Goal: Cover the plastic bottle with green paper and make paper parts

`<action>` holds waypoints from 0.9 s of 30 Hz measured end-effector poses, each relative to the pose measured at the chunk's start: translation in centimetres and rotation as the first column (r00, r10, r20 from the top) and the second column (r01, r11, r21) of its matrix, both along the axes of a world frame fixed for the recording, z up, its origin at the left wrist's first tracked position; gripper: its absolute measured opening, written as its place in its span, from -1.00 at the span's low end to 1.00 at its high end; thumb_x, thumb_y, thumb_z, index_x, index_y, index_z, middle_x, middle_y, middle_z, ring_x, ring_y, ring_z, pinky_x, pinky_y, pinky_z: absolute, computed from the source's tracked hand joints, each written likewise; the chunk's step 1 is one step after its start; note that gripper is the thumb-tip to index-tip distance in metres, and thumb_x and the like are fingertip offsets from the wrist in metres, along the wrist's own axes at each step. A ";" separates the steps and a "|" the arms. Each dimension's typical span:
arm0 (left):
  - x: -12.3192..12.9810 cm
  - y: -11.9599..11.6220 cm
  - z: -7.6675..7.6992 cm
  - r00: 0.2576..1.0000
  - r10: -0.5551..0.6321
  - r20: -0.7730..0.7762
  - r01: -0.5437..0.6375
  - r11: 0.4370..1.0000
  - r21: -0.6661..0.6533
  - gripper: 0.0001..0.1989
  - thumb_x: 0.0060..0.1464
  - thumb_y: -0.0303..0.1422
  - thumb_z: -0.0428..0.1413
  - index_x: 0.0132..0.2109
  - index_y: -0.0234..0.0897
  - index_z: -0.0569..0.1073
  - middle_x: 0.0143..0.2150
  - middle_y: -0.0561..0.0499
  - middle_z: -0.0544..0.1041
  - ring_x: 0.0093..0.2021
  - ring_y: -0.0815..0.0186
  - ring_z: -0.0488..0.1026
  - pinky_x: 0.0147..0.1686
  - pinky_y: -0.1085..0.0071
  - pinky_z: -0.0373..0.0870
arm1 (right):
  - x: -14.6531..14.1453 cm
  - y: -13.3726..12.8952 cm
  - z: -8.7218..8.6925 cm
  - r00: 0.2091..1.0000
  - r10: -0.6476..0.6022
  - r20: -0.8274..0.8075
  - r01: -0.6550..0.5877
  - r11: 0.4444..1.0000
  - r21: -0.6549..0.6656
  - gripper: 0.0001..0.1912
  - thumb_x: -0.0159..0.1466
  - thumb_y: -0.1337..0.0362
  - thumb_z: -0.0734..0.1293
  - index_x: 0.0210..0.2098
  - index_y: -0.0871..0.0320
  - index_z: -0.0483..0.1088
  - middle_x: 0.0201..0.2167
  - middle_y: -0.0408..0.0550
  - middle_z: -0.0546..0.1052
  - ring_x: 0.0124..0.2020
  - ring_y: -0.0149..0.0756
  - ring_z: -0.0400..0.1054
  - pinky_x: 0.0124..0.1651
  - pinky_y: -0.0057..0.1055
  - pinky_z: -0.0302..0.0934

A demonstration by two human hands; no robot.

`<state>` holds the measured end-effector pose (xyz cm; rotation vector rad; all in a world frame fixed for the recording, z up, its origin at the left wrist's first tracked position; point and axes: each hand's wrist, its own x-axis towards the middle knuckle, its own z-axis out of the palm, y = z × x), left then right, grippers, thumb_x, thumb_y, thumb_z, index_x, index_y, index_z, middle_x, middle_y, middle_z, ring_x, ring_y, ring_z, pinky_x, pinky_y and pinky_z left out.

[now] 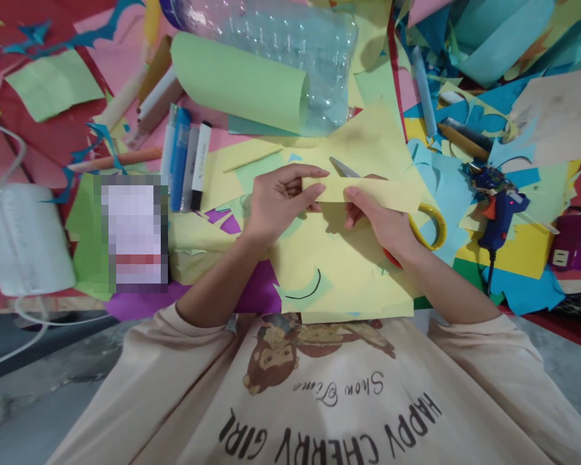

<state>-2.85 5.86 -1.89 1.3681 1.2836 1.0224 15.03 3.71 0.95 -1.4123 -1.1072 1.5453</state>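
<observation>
Between my two hands I hold a strip of yellow paper [336, 190] just above the paper-covered table. My left hand [286, 194] pinches its left end between thumb and fingers. Further along the strip, my right hand [375, 210] grips it with the thumb on top and the fingers beneath. A pair of scissors [428, 226] lies under my right hand; its blade tip and yellow handle show, the middle is hidden. Yellow sheets [348, 258] spread below my hands, and a scrap with a black curved line lies near the front edge.
A green paper roll [242, 81] lies against a clear plastic bottle [319, 39] at the back. Several markers [179, 158] and a blurred-out phone-like rectangle [130, 232] are on the left, beside a white box [26, 239]. A blue glue gun [498, 213] rests among scraps at right.
</observation>
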 end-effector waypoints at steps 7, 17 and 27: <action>0.0 0.0 0.0 1.000 0.011 0.007 -0.011 1.000 -0.009 -0.84 -0.02 -0.34 0.25 -0.22 -0.21 0.56 -0.52 0.13 0.46 -0.60 0.46 0.45 -0.60 0.54 0.41 | 0.1 0.0 0.0 1.000 -0.011 0.008 0.011 1.000 0.005 -0.77 0.25 0.12 0.35 -0.43 0.10 0.32 -0.52 -0.22 0.45 -0.61 -0.45 0.38 -0.46 -0.43 0.34; 0.1 0.2 -0.6 0.996 0.015 0.089 -0.021 0.998 0.061 -0.85 -0.07 -0.42 0.27 -0.26 -0.23 0.57 -0.55 0.16 0.42 -0.64 0.51 0.41 -0.64 0.58 0.39 | 0.0 -0.1 0.1 0.999 -0.001 0.042 0.002 1.000 -0.009 -0.72 0.26 0.08 0.33 -0.45 0.13 0.34 -0.53 -0.22 0.46 -0.59 -0.49 0.37 -0.42 -0.48 0.35; -0.2 0.8 0.0 0.975 -0.128 0.184 0.140 0.988 -0.059 -0.73 0.01 -0.19 0.22 -0.17 -0.21 0.46 -0.63 0.22 0.28 -0.62 0.47 0.43 -0.59 0.53 0.47 | 0.3 0.1 -0.5 0.999 -0.052 0.013 0.051 0.996 0.068 -0.78 0.26 0.19 0.33 -0.49 0.11 0.35 -0.55 -0.21 0.47 -0.63 -0.45 0.37 -0.48 -0.44 0.32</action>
